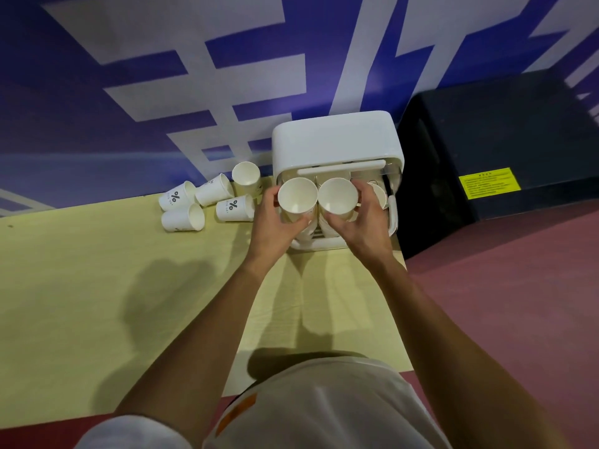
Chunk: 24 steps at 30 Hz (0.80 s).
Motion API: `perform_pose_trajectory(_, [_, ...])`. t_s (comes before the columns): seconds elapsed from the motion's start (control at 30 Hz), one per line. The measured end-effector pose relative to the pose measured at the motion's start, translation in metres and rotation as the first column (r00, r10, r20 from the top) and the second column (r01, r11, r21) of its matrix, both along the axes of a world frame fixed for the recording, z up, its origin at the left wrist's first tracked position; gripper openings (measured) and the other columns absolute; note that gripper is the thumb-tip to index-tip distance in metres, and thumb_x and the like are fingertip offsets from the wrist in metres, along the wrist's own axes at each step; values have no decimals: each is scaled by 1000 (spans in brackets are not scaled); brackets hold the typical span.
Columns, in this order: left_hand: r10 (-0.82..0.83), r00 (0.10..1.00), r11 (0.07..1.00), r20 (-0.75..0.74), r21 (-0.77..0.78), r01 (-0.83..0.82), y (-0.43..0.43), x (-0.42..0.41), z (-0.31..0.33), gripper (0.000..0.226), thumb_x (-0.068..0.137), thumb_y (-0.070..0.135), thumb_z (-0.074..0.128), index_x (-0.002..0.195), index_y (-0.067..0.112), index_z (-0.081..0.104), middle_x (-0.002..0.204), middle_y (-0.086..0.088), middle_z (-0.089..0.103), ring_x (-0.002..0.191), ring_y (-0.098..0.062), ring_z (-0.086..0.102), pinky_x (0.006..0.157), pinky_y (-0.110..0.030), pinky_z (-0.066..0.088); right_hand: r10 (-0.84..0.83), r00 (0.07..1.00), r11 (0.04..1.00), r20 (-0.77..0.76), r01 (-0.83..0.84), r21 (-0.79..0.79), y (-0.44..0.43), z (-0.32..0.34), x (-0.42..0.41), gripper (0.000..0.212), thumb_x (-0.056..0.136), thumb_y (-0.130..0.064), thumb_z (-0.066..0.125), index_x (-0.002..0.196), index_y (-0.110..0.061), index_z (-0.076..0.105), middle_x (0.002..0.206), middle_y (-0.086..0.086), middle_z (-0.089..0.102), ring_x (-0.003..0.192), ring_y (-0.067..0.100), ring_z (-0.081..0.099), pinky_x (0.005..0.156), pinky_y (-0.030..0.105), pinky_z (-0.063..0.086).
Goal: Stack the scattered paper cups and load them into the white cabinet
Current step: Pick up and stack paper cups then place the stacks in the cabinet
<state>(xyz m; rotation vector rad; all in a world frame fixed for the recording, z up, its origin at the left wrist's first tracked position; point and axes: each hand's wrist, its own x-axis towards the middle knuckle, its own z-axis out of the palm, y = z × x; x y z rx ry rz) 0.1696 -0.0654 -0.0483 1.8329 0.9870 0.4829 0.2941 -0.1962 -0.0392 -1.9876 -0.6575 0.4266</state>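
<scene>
Holding left stack (297, 199) in left hand (275, 223), right stack (337, 197) in right hand (361, 230), both upright, mouths up

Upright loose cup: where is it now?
Head view: the upright cup stands at the far edge of the table by the wall, just left of the white cabinet, behind the four tipped cups.

The left forearm (201, 335) and right forearm (437, 319) rise bare from the lower frame and converge just above centre. The left hand (275, 222) curls fingers and thumb round the left cup stack (297, 199). The right hand (363, 222) wraps the right cup stack (337, 196) likewise, with the backs of both hands facing the camera.
</scene>
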Motion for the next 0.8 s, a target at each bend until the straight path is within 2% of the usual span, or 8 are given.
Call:
perform_pose_trajectory(0.3, [-11, 996, 999, -89, 50, 15, 6, -2, -16, 74, 67, 39, 85, 130, 28, 48, 125, 10, 56, 119, -12, 50, 101, -41, 47, 6, 999, 995, 47, -2, -98, 1, -14, -2, 80, 75, -46, 76, 141, -16, 42, 134, 0, 56, 126, 21, 49, 100, 45, 48])
perform_pose_trajectory(0.47, [-28, 994, 999, -106, 41, 32, 8, -3, -15, 80, 65, 38, 86, 133, 27, 47, 131, 9, 53, 124, -13, 48, 106, -42, 44, 14, 997, 990, 82, -2, -144, 0, -13, -1, 84, 77, -41, 79, 145, -10, 41, 140, 7, 50, 131, 23, 43, 106, 41, 41])
perform_pose_trajectory(0.6, [-20, 993, 999, -117, 45, 25, 6, -8, -10, 85, 67, 35, 87, 138, 23, 43, 135, 6, 51, 127, -18, 45, 108, -44, 41, 25, 994, 992, 111, -11, -123, 3, -7, -5, 78, 79, -40, 78, 143, -12, 43, 140, 5, 49, 130, 22, 43, 106, 39, 41])
perform_pose_trajectory(0.8, [53, 997, 998, -51, 49, -50, 6, -27, 9, 80, 72, 34, 85, 140, 21, 43, 140, 5, 50, 128, -16, 46, 109, -40, 41, 139, 982, 990, 131, -137, -25, 25, 19, -18, 74, 78, -37, 79, 141, -14, 47, 137, 4, 54, 125, 20, 49, 105, 38, 43])
